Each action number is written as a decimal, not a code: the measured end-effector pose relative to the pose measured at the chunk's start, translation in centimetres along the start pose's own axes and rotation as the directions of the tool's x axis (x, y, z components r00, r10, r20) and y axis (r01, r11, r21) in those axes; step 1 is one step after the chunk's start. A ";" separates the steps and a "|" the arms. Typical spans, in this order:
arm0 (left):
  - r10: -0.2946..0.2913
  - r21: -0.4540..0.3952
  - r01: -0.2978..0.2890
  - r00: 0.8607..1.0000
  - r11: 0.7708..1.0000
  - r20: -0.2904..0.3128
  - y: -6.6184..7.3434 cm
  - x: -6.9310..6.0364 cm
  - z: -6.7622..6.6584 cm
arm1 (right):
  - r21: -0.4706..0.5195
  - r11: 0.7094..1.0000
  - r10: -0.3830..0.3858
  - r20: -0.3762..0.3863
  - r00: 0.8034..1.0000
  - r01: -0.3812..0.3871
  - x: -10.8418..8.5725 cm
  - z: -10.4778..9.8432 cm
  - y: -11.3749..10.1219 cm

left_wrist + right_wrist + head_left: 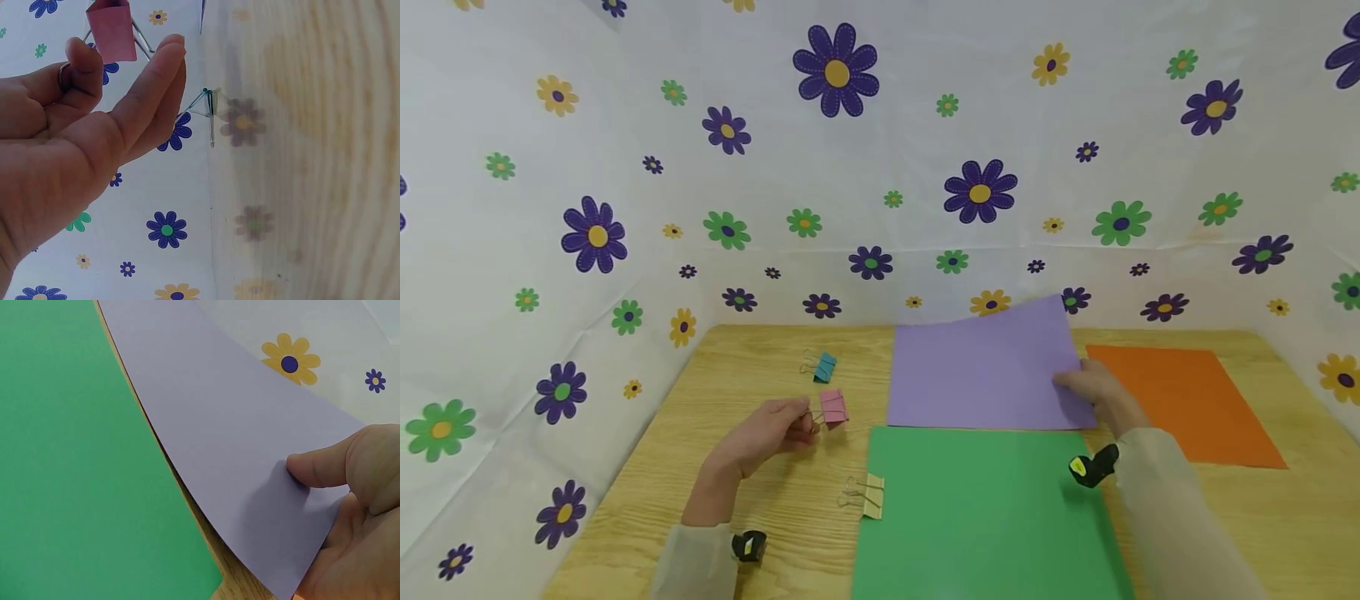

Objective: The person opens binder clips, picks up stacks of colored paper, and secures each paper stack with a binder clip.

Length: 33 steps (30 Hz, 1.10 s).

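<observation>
Pink binder clip (833, 407), boxy with wire handles, is up off the wooden table (808, 542), left of the purple sheet (977, 375); the left hand (767, 437) has it pinched by the handles. Right hand's (1101, 392) gripping that sheet's right edge, thumb on top, paper bowing up. I count three clips, three sheets: blue clip (825, 367) farther off, yellow clip (873, 497) on the green sheet's (985, 517) left edge, orange sheet (1195, 408) far right.

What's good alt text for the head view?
A left hand holds a pink binder clip while a right hand pinches the right edge of a purple sheet. On the table are a green sheet, a yellow clip at its left edge, an orange sheet and a blue clip.
</observation>
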<state>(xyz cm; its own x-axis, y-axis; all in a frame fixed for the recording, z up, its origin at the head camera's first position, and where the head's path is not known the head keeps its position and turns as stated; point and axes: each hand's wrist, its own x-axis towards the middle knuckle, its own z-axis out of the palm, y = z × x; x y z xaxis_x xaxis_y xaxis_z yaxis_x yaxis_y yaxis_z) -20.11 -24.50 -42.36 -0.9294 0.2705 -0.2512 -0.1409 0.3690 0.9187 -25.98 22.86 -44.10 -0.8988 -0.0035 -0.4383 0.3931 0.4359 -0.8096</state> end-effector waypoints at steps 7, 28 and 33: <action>0.015 -0.136 -0.030 0.993 0.990 -0.114 0.9 0.3 -0.9 | -0.007 1.000 -0.027 -0.031 0.999 0.027 0.5 0.2 -0.2; -0.005 -0.462 -0.091 0.979 0.882 -0.202 2.9 1.9 0.1 | 0.048 0.988 -0.146 -0.060 0.988 0.148 -1.3 0.6 0.1; -0.012 -0.460 -0.085 0.979 0.884 -0.203 3.1 2.1 0.3 | 0.010 0.980 -0.199 -0.063 0.978 0.200 -2.7 0.0 0.2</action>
<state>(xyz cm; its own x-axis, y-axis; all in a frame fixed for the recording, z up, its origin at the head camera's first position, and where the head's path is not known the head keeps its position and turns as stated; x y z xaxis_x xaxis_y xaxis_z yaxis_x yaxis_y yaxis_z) -22.34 -22.52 -40.17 -0.9776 0.0800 -0.1947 -0.2025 -0.1054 0.9736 -23.43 22.99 -43.05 -0.9694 -0.0330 -0.2431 0.2077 0.4172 -0.8848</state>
